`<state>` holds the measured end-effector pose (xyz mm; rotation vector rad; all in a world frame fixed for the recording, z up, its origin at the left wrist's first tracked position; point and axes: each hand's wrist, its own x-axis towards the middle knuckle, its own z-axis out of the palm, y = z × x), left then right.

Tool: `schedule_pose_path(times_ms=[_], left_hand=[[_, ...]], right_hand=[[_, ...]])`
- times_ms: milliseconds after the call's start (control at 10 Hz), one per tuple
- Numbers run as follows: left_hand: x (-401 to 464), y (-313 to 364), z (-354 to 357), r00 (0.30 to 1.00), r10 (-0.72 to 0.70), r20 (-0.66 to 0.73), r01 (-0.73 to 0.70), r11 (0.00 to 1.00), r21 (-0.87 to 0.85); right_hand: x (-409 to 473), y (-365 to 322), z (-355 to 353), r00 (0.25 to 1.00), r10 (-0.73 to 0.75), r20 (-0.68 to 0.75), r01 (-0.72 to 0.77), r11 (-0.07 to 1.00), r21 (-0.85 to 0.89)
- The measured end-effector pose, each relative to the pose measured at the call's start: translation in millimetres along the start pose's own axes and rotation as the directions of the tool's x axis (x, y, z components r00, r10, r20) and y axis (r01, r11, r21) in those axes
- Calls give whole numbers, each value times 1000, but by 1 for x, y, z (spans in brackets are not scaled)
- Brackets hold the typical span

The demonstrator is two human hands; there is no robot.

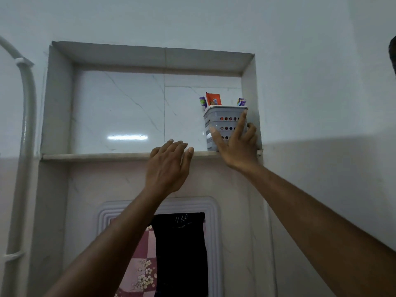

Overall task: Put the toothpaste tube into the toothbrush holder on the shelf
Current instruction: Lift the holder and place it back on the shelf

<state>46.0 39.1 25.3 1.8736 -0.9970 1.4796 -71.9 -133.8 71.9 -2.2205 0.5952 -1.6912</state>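
My right hand lies spread against the holder, gripping nothing; my left hand hovers open, empty. A nudge could tip holder and toothpaste tube off the shelf.

1. The right hand covers the lower right front of the toothbrush holder.
2. The holder hides all but the top of the toothpaste tube.
3. Print on the tube is too small to read.
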Motion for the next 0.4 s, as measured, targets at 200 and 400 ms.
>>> schedule_pose_path(times_ms=[200,400], left_hand=[[2,-2,-1,998,3,57,-2,1000,-30],[8,1,-28,979,-60,195,116,950,-291]], right_hand=[[-11,3,-9,1000,-3,7,3,1000,-28],[-42,-4,-35,952,-155,-263,177,982,64]])
